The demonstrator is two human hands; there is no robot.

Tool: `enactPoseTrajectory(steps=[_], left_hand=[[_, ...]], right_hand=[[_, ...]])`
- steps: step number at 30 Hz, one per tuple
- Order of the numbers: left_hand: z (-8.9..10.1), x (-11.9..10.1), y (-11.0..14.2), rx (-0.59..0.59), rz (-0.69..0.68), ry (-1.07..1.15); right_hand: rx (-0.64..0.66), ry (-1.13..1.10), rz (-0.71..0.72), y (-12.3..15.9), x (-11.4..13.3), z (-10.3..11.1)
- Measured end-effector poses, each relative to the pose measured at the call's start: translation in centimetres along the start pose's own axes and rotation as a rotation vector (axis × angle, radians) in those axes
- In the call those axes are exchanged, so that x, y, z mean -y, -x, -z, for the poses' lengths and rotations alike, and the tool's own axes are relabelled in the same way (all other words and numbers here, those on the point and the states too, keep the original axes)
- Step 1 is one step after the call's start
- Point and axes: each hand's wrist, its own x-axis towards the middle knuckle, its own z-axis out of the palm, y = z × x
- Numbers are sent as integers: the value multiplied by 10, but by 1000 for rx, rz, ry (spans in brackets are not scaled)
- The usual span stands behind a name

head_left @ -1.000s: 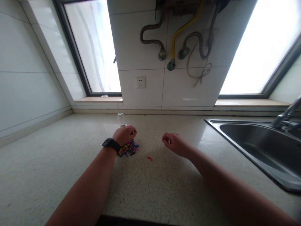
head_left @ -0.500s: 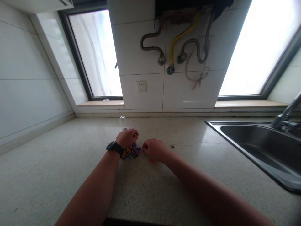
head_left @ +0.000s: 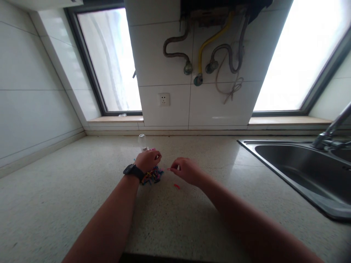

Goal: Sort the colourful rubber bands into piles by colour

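A pile of small, thin, many-coloured pieces lies on the pale speckled countertop; their exact kind is too small to tell. My left hand, with a black watch at the wrist, rests over the far side of this pile. Its thumb and finger curl together, and whatever they hold is hidden. To the right, my right hand pinches a small pink piece at its fingertips, just off the pile. A separate red-pink piece lies in front of it. Behind my left hand stands a clear container, partly covered.
A steel sink with a tap is set into the counter at the right. The tiled wall behind carries a socket, hoses and a yellow pipe. Windows stand left and right.
My right hand has drawn slightly right and up, away from the pile, with the pink piece in its fingertips. My left hand stays almost in place. The camera view has shifted slightly.
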Motion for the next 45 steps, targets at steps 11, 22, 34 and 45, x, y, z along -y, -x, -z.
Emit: enactPoseTrajectory(steps=[11,22,34,45], left_hand=[[-3,-4,0,30,-35,34],[-7,-1,0,34,-38,34],[-6,-2,0,34,-56,75],[19,-42,7,340,-359,303]], right_hand=[[212,-130,-108,70,-58,61],[298,-85,42,68,-44,42],[270,-53,45,68,-45,44],[295,-89,61,67,-37,45]])
